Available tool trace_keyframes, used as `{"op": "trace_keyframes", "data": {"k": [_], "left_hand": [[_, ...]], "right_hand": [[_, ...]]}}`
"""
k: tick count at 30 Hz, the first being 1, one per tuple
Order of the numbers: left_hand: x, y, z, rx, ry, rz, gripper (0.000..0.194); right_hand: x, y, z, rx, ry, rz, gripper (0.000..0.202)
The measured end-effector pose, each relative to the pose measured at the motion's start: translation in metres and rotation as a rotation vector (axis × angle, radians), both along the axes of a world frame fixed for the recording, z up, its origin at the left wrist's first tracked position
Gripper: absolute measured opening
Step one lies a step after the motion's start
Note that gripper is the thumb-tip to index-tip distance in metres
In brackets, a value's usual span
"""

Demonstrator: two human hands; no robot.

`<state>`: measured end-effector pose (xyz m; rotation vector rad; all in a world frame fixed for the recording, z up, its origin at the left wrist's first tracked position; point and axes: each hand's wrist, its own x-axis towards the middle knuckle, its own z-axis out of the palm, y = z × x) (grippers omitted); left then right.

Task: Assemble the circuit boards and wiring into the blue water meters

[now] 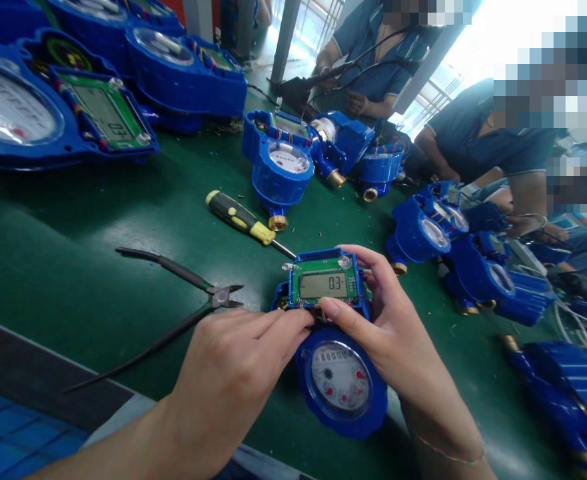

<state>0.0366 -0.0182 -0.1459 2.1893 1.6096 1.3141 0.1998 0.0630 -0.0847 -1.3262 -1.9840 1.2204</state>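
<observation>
A blue water meter (342, 383) with a round dial lies at the bottom centre, its green circuit board (323, 285) and small display uncovered. My right hand (386, 313) wraps round the board housing's right side, with the thumb on the board's lower edge. My left hand (253, 353) has its fingers pressed together at the housing's lower left, between board and dial; what the fingertips pinch, if anything, is hidden. Left of the meter lie open black-handled cutters (220, 297). Behind it rests a yellow and black screwdriver (240, 217), its shaft pointing toward the housing.
More blue meters (283, 170) stand behind, with others at the upper left and along the right side. Tiny screws are scattered on the green table (173, 193). Other people (368, 73) sit across the table at the upper right. Cables run at the right.
</observation>
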Motion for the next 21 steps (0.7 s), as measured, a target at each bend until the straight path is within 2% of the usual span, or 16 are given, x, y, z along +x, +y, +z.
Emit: {"op": "trace_keyframes", "data": {"k": [8, 15, 19, 21], "left_hand": [[-0.006, -0.005, 0.001, -0.014, 0.001, 0.001, 0.007], [-0.039, -0.018, -0.005, -0.165, 0.076, 0.228, 0.022], [-0.041, -0.014, -0.011, -0.181, 0.000, 0.193, 0.023], [-0.036, -0.011, -0.013, -0.246, -0.090, 0.174, 0.025]], "right_hand": [[0.001, 0.000, 0.001, 0.006, -0.004, 0.001, 0.055], [0.002, 0.003, 0.002, -0.019, -0.003, 0.003, 0.055], [0.003, 0.006, 0.001, -0.047, 0.025, 0.000, 0.053], [0.004, 0.010, 0.000, -0.064, 0.056, 0.001, 0.051]]}}
